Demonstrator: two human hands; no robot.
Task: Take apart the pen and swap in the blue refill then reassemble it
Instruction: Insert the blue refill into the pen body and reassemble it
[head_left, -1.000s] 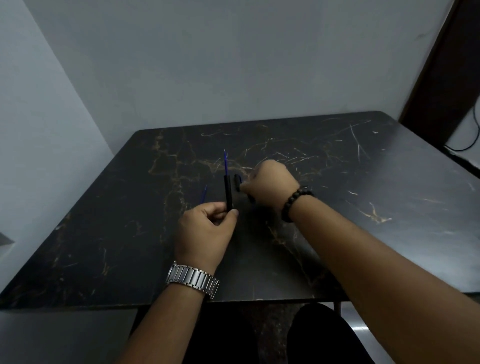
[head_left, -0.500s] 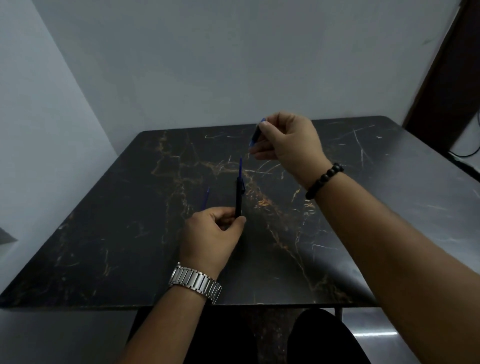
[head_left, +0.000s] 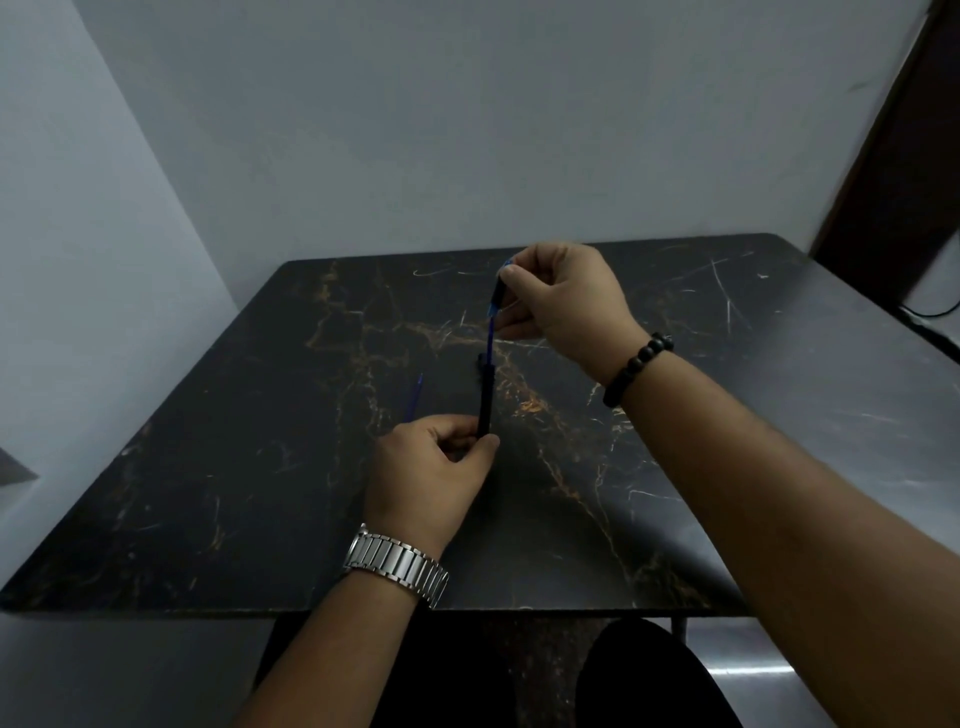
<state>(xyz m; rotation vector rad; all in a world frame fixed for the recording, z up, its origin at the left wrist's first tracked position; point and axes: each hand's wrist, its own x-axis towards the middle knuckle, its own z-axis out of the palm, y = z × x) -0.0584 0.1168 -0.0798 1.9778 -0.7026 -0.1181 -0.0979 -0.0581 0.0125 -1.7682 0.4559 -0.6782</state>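
My left hand (head_left: 431, 467) grips the lower end of a black pen barrel (head_left: 485, 400) and holds it upright over the dark marble table (head_left: 208, 493). A thin blue refill (head_left: 491, 332) sticks out of the barrel's top. My right hand (head_left: 563, 301) pinches a small blue tip piece (head_left: 497, 296) at the refill's upper end; the refill seems to run into it. A second blue refill (head_left: 414, 397) lies on the table just left of my left hand.
A grey wall runs behind and to the left of the table. A dark door frame (head_left: 893, 171) and a black cable (head_left: 930, 312) stand at the far right. My dark-clothed legs (head_left: 519, 675) show below the table's front edge.
My right hand picked the small blue piece up off the table beside the barrel, lifted it, and has now brought it down onto the refill's tip. My left hand stayed shut on the barrel.
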